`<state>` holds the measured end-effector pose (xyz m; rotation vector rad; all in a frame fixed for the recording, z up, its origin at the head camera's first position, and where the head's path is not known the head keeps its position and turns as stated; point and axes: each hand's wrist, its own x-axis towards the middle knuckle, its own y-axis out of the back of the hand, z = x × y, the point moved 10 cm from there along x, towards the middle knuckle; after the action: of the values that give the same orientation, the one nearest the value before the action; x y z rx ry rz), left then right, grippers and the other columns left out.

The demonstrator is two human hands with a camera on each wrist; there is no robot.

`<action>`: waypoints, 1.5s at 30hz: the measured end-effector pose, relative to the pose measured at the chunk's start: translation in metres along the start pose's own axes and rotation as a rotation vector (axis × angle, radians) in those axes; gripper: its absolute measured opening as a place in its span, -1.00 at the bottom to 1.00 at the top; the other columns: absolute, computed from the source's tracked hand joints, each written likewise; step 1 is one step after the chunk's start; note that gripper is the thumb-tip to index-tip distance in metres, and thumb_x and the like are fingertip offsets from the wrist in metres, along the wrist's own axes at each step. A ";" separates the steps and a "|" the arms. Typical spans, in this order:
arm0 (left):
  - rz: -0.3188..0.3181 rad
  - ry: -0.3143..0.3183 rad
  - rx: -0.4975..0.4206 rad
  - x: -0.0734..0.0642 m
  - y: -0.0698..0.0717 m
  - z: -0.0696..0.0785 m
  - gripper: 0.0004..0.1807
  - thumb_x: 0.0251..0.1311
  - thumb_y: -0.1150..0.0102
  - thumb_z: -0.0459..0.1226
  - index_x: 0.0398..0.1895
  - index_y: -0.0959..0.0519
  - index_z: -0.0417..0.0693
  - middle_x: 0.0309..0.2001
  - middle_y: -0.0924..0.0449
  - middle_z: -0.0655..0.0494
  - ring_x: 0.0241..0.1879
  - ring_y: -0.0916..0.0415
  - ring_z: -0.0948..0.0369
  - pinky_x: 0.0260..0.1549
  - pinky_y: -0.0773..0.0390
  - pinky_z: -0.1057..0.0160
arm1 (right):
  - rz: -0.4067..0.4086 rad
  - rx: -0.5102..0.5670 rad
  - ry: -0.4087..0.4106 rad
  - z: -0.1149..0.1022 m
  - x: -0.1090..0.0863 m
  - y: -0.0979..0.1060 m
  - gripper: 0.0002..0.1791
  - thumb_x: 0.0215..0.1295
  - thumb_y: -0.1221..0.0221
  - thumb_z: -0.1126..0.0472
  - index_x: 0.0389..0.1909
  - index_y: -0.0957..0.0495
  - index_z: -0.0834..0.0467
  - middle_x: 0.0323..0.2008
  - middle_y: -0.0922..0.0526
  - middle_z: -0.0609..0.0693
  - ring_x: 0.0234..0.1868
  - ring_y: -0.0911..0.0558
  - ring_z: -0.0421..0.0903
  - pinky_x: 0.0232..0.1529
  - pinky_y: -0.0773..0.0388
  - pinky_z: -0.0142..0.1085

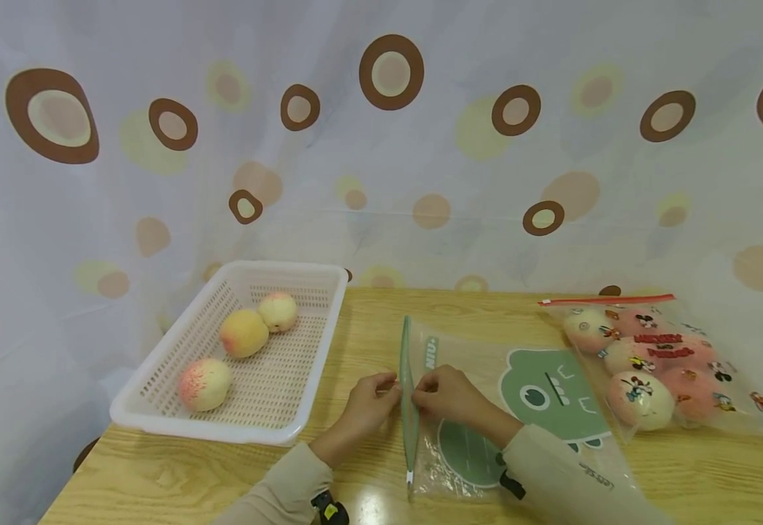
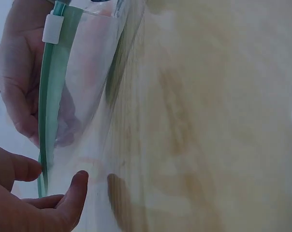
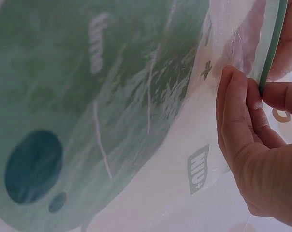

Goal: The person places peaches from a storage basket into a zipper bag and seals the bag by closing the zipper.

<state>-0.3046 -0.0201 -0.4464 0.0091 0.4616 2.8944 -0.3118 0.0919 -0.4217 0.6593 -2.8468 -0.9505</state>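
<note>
The right hand (image 1: 450,396) pinches the bag (image 1: 545,397) by its green edge (image 1: 406,350); the left hand (image 1: 368,405) has fingers apart there; one hard tug might rip the bag.

A circle-patterned cloth (image 1: 381,160) hangs behind a wooden table (image 1: 158,474).

A beige right sleeve (image 1: 572,474), cropped by the head view's bottom edge, hides part of the clear plastic, green-zipped bag (image 1: 463,346), whose small dark lettering (image 1: 596,476) is too blurred to read.
</note>
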 end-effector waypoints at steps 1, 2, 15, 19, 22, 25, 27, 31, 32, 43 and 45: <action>0.005 -0.002 0.014 0.000 0.000 0.000 -0.51 0.35 -0.04 -0.29 0.20 -0.34 -0.52 0.00 -0.56 -0.33 0.00 -0.55 -0.14 -0.07 -0.59 0.06 | -0.004 0.010 0.002 0.000 0.000 0.000 -0.83 0.20 -0.14 0.30 -0.49 -0.64 0.28 -0.56 -0.65 -0.01 -0.54 -0.64 -0.17 -0.46 -0.59 -0.34; 0.009 -0.003 0.030 0.000 0.000 0.001 -0.53 0.34 -0.06 -0.29 0.18 -0.38 -0.51 -0.04 -0.59 -0.30 -0.04 -0.57 -0.11 -0.11 -0.60 0.08 | -0.010 0.026 0.003 -0.001 0.000 0.000 -0.84 0.21 -0.14 0.31 -0.48 -0.64 0.29 -0.55 -0.65 0.00 -0.53 -0.65 -0.17 -0.44 -0.60 -0.34; 0.027 -0.105 0.083 -0.001 -0.002 0.014 -0.75 0.21 -0.05 -0.50 -0.08 -0.57 -0.49 -0.48 -0.64 -0.03 -0.54 -0.49 0.29 -0.60 -0.45 0.44 | -0.038 0.034 0.011 -0.004 -0.002 -0.003 -0.79 0.23 -0.15 0.27 -0.51 -0.63 0.32 -0.58 -0.66 0.04 -0.52 -0.68 -0.08 -0.44 -0.63 -0.30; 0.027 -0.106 0.091 0.002 -0.002 0.014 -0.76 0.22 -0.04 -0.49 -0.10 -0.59 -0.47 -0.58 -0.58 0.06 -0.63 -0.42 0.33 -0.66 -0.37 0.47 | -0.043 0.024 0.015 -0.003 -0.001 -0.001 -0.76 0.22 -0.11 0.28 -0.58 -0.59 0.29 -0.62 -0.63 0.00 -0.54 -0.66 -0.11 -0.46 -0.63 -0.31; 0.019 -0.105 0.072 0.002 -0.002 0.012 -0.78 0.25 -0.02 -0.49 -0.12 -0.58 -0.49 -0.47 -0.68 -0.07 -0.53 -0.62 0.22 -0.58 -0.53 0.42 | -0.044 -0.001 0.015 -0.004 -0.002 0.006 -0.74 0.20 -0.08 0.29 -0.64 -0.57 0.26 -0.66 -0.60 -0.02 -0.58 -0.64 -0.14 -0.49 -0.62 -0.31; 0.008 -0.104 0.060 0.002 -0.001 0.011 -0.79 0.26 -0.01 -0.51 -0.16 -0.57 -0.53 -0.38 -0.70 -0.17 -0.42 -0.69 0.11 -0.48 -0.62 0.36 | -0.017 -0.082 0.015 -0.009 -0.007 0.021 -0.74 0.15 -0.07 0.29 -0.69 -0.57 0.20 -0.71 -0.58 -0.07 -0.63 -0.60 -0.19 -0.55 -0.58 -0.33; 0.010 -0.103 0.077 0.003 0.000 0.011 -0.80 0.25 -0.02 -0.51 -0.19 -0.57 -0.54 -0.39 -0.70 -0.17 -0.45 -0.68 0.12 -0.51 -0.62 0.36 | 0.001 -0.138 0.011 -0.014 -0.013 0.034 -0.73 0.14 -0.06 0.28 -0.71 -0.57 0.17 -0.72 -0.58 -0.08 -0.65 -0.59 -0.18 -0.60 -0.53 -0.34; 0.021 -0.098 0.134 0.004 0.004 0.011 -0.82 0.24 -0.04 -0.51 -0.22 -0.59 -0.52 -0.42 -0.70 -0.12 -0.54 -0.63 0.21 -0.61 -0.56 0.39 | 0.022 -0.204 0.004 -0.024 -0.027 0.060 -0.73 0.13 -0.07 0.29 -0.73 -0.55 0.16 -0.72 -0.58 -0.08 -0.65 -0.59 -0.15 -0.61 -0.49 -0.33; 0.016 -0.094 0.136 0.004 0.004 0.010 -0.82 0.25 -0.04 -0.51 -0.22 -0.59 -0.53 -0.42 -0.70 -0.12 -0.55 -0.62 0.21 -0.62 -0.56 0.39 | 0.023 -0.216 -0.003 -0.025 -0.031 0.067 -0.73 0.12 -0.07 0.29 -0.74 -0.54 0.16 -0.72 -0.57 -0.08 -0.66 -0.58 -0.15 -0.62 -0.47 -0.33; -0.001 0.037 -0.022 0.005 0.006 -0.005 -0.84 0.27 0.01 -0.51 -0.31 -0.57 -0.51 -0.52 -0.66 -0.19 -0.52 -0.68 0.05 -0.52 -0.65 0.28 | 0.054 -0.360 -0.053 -0.021 -0.071 0.125 -0.69 0.13 -0.12 0.24 -0.79 -0.51 0.10 -0.78 -0.47 -0.13 -0.72 -0.38 -0.21 -0.72 -0.20 -0.39; -0.009 0.036 -0.017 0.006 0.006 -0.003 -0.82 0.27 0.01 -0.50 -0.38 -0.57 -0.46 -0.54 -0.67 -0.18 -0.53 -0.68 0.05 -0.52 -0.65 0.29 | 0.052 -0.369 -0.062 -0.023 -0.077 0.133 -0.68 0.16 -0.12 0.24 -0.78 -0.51 0.11 -0.77 -0.47 -0.13 -0.71 -0.40 -0.20 -0.66 -0.24 -0.35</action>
<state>-0.3113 -0.0252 -0.4475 -0.0472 0.4420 2.8939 -0.2875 0.2063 -0.3198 0.5193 -2.6131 -1.4576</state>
